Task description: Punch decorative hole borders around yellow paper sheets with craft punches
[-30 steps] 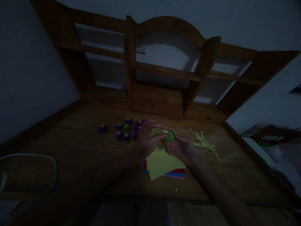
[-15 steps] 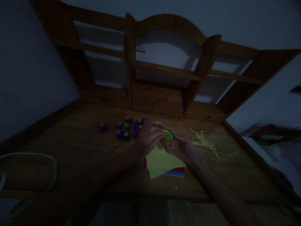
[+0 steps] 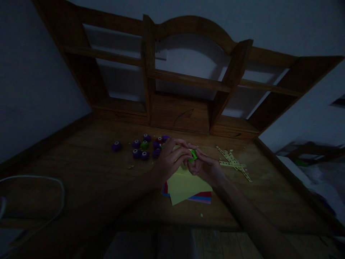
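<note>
Both hands meet over a stack of coloured paper. A bright green craft punch (image 3: 193, 155) sits between them, partly covered by fingers. My left hand (image 3: 172, 157) is closed on its left side, fingers curled over the punch. From the right, my right hand (image 3: 207, 167) grips the same punch, its lower fingers folded beneath. Under the hands lies a yellow sheet (image 3: 188, 185), on top of red and blue sheets (image 3: 203, 197). Whether paper is in the punch's slot, I cannot tell.
Several purple craft punches (image 3: 137, 154) stand left of the hands, with a dark green one (image 3: 145, 145) and a red one (image 3: 159, 140). Punched yellow paper strips (image 3: 234, 162) lie to the right. Small paper bits (image 3: 131, 166) are scattered about. Behind rises a wooden shelf (image 3: 188, 79); a white cable (image 3: 63, 194) loops at left.
The green punch has turned slightly between my fingers and shows a different side. Both hands stay in nearly the same place over the paper.
</note>
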Motion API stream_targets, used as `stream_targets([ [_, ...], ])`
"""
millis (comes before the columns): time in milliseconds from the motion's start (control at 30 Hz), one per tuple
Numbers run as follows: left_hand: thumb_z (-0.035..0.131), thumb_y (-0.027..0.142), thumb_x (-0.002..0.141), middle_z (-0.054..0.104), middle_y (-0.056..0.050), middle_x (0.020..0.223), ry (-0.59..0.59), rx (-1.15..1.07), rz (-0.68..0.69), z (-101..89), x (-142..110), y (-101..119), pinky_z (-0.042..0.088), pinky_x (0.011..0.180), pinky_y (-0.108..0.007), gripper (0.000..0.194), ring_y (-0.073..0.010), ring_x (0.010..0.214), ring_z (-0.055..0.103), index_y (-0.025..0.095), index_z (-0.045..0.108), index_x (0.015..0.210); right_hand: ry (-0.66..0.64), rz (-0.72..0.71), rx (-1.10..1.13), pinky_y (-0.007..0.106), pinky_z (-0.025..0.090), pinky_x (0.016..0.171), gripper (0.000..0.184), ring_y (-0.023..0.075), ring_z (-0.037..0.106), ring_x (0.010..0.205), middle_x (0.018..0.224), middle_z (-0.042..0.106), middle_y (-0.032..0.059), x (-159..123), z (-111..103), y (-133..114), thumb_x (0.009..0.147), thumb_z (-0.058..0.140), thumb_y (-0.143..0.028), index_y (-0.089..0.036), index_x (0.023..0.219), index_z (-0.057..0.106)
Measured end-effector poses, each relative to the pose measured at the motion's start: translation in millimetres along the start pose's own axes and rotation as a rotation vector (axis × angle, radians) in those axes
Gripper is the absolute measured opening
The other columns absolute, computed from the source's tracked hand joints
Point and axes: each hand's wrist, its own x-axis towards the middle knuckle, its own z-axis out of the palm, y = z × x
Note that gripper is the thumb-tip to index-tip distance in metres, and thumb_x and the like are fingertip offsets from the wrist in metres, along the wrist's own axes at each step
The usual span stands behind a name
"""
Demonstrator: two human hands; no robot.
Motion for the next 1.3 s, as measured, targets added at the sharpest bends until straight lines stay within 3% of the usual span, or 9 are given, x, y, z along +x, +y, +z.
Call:
stream_targets([
  [367, 0.057, 0.018, 0.088, 0.054, -0.004, 0.104, -0.025, 0.001, -0.011, -0.6, -0.6, 0.8, 0.042, 0.089, -0.034, 0.005, -0.0170, 0.100, 0.052, 0.020, 0.061, 0.090, 0.013, 0.008, -0.008, 0.023, 0.027, 0.048, 0.038, 0.0110, 0.037, 0.051, 0.071, 0.052, 0.0003, -0.3, 0.9, -0.8, 0.088, 0.049, -0.033, -0.021, 0.123, 0.051],
  [733, 0.063, 0.021, 0.085, 0.055, -0.003, 0.099, 0.074, 0.003, -0.075, -0.7, 2.6, -6.2, 0.043, 0.088, -0.035, 0.004, -0.0172, 0.097, 0.053, 0.021, 0.063, 0.088, -0.015, 0.021, 0.019, 0.022, 0.027, 0.046, 0.035, 0.0100, 0.039, 0.050, 0.083, 0.060, 0.0062, 0.2, 2.5, -3.1, 0.087, 0.047, -0.033, -0.021, 0.120, 0.052],
  [900, 0.061, 0.022, 0.085, 0.059, -0.003, 0.095, 0.129, -0.093, -0.181, -3.1, 7.9, -25.4, 0.046, 0.085, -0.034, 0.002, -0.0174, 0.094, 0.056, 0.020, 0.062, 0.086, -0.002, 0.021, 0.023, 0.021, 0.027, 0.045, 0.036, 0.0097, 0.039, 0.049, 0.082, 0.061, 0.0072, 0.8, 1.1, -6.1, 0.089, 0.044, -0.034, -0.019, 0.120, 0.052],
  [1100, 0.059, 0.034, 0.084, 0.067, -0.002, 0.085, 0.147, -0.304, -0.553, -4.3, 9.4, -65.0, 0.051, 0.072, -0.028, 0.014, -0.0161, 0.078, 0.064, 0.020, 0.060, 0.086, 0.036, 0.009, 0.092, 0.019, 0.027, 0.044, 0.035, 0.0094, 0.042, 0.051, 0.083, 0.060, 0.0084, 1.1, -3.9, -9.4, 0.090, 0.042, -0.032, -0.017, 0.120, 0.054],
  [1300, 0.061, 0.038, 0.081, 0.070, -0.004, 0.084, 0.208, -0.355, -0.636, -12.7, 7.6, -99.3, 0.052, 0.073, -0.029, 0.021, -0.0177, 0.080, 0.067, 0.018, 0.061, 0.085, 0.107, -0.038, 0.135, 0.020, 0.030, 0.043, 0.033, 0.0102, 0.043, 0.052, 0.083, 0.060, 0.0070, 2.6, -10.5, -11.8, 0.090, 0.044, -0.032, -0.018, 0.118, 0.055],
])
